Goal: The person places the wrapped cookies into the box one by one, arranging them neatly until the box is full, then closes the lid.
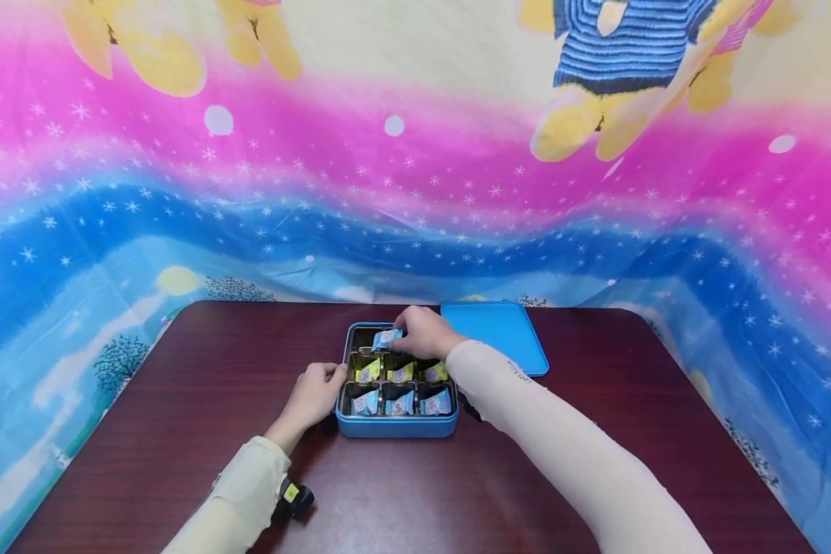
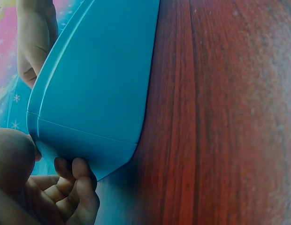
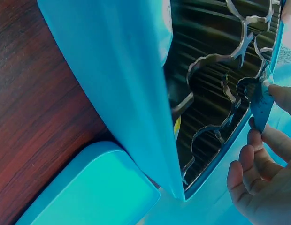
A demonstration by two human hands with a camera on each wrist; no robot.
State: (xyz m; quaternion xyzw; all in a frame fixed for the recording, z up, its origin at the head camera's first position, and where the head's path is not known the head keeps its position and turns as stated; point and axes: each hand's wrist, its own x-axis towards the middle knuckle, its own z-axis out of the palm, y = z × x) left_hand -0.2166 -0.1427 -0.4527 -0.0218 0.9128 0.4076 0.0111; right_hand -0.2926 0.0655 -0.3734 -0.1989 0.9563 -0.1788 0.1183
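Observation:
A blue box with a metallic divided insert stands on the table, small wrapped sweets in its compartments. Over the back row, my right hand pinches a light-blue wrapped sweet between thumb and fingertips. Yellow sweets fill the middle row; blue sweets lie in the front row. My left hand grips the box's left side, thumb at the rim and curled fingers against the wall. The right forearm and hand hide part of the back row.
A blue lid lies on the dark red wooden table, behind and right of the box. A printed cloth hangs behind the table's far edge. A small black device with a yellow label sits at the left wrist.

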